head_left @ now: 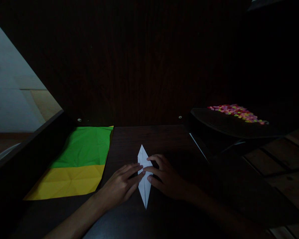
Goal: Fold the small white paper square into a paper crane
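Observation:
A white sheet of paper (145, 192), folded into a long narrow diamond, lies flat on the dark tabletop with one tip pointing away from me. Creases run along its length. My left hand (123, 182) rests its outstretched fingertips on the paper's left side near the middle. From the right, my right hand (165, 176) touches the same paper with its fingers spread and slightly bent. The two hands' fingertips almost meet at the centre crease. Part of the paper's middle is hidden under the fingers.
Creased green paper (86, 146) and yellow paper (67, 182) lie to the left, beside a low dark side board (27, 149). A dark upright panel (129, 66) stands behind. At the right, a dark raised surface bears a heap of small pink and yellow pieces (239, 112).

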`<state>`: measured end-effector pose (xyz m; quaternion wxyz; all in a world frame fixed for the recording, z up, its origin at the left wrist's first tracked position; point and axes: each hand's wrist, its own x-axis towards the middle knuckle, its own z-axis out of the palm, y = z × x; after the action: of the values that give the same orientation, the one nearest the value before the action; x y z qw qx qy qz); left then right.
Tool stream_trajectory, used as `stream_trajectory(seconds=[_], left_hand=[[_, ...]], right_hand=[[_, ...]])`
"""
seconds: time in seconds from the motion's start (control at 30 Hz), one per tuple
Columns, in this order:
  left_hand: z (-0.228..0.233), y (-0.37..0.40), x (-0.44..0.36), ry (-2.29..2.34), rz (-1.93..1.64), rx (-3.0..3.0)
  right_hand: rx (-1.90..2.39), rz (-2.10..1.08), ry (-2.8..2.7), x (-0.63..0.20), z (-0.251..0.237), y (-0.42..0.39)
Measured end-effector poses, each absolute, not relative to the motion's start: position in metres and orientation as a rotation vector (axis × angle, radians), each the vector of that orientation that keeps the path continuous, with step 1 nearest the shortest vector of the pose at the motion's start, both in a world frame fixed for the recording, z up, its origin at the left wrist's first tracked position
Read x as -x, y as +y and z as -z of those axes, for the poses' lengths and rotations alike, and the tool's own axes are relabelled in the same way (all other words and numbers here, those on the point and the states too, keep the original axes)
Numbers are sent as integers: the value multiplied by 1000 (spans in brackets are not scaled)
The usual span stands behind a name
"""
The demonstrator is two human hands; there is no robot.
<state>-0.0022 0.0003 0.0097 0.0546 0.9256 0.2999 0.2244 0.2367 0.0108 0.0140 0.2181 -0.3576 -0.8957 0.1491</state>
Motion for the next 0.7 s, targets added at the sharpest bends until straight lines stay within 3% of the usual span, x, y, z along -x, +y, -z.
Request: stream_trajectory(seconds=[0.7], left_hand=[[-6, 1, 0, 1057, -637, -2743]], right_hand=[[1177, -272, -2327, -236, -11, 18]])
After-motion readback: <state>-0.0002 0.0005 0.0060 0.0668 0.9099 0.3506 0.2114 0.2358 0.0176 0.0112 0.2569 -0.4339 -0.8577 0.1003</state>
